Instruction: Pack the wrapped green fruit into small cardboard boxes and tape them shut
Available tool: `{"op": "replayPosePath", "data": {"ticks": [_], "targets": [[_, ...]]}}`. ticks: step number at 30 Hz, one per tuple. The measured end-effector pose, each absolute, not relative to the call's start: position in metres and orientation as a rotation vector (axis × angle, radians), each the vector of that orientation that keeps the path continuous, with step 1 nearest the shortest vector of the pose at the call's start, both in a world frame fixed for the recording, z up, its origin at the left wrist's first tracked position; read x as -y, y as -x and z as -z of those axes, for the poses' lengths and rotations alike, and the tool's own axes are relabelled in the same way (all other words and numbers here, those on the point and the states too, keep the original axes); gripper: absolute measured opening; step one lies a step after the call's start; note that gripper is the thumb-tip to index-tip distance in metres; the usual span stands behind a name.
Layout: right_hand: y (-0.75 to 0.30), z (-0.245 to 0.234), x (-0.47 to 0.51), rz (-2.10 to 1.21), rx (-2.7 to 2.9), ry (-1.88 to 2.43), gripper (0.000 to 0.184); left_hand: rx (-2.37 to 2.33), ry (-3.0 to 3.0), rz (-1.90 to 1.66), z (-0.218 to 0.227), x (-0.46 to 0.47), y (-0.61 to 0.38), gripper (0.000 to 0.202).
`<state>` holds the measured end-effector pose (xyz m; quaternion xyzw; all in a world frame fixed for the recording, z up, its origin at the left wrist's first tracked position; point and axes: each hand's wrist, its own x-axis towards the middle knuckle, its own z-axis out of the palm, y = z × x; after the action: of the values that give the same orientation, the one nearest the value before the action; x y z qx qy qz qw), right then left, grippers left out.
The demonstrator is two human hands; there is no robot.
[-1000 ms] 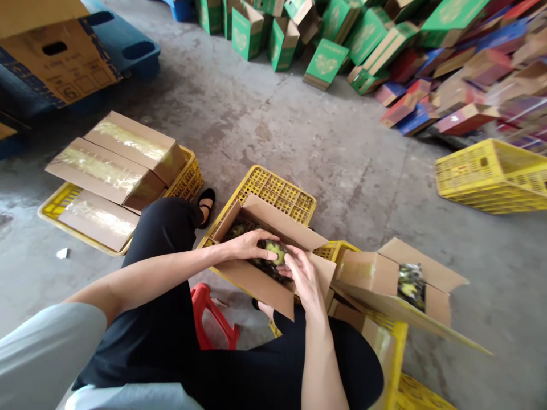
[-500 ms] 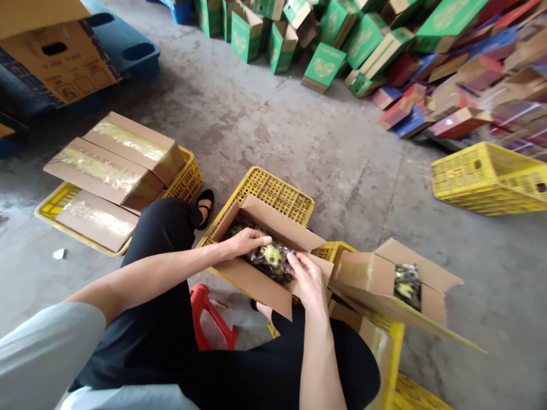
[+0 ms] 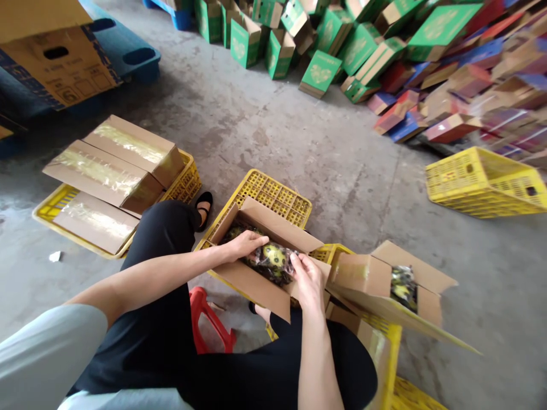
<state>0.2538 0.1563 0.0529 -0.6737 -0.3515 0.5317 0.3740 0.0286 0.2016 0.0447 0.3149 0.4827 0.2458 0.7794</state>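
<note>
A clear plastic packet with yellow-green and dark print (image 3: 274, 256) is stretched between my two hands, over an open cardboard box (image 3: 250, 279). My left hand (image 3: 245, 245) pinches its left end, thumb on top. My right hand (image 3: 308, 279) grips the right end between thumb and fingers. Similar packets (image 3: 239, 229) lie inside the box below; their contents are too small to make out. The box rests on an upturned yellow crate (image 3: 273, 196), its flaps folded outward.
To the right, a second open box (image 3: 356, 273) holds similar packets (image 3: 404, 287). Taped cartons (image 3: 115, 171) fill a yellow crate (image 3: 188, 182) on the left. A red stool (image 3: 209, 322) is between my legs. Green boxes (image 3: 320, 73) and another yellow crate (image 3: 482, 182) stand farther off.
The packet in my hands has tilted slightly, showing more of its printed face. My hands keep nearly the same hold; the whole view has shifted a little.
</note>
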Motion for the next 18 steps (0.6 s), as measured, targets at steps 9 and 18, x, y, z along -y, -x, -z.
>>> {"op": "replayPosePath", "data": {"ticks": [9,18], "targets": [[-0.259,-0.053,-0.157,-1.264,1.032,1.775,0.062,-0.874,-0.688,-0.611,-0.050,-0.199,-0.027,0.098],[-0.250,-0.075,-0.157,-1.448,1.231,1.585,0.077,-1.004,-0.677,-0.605,-0.047,-0.202,-0.031,0.065]]}}
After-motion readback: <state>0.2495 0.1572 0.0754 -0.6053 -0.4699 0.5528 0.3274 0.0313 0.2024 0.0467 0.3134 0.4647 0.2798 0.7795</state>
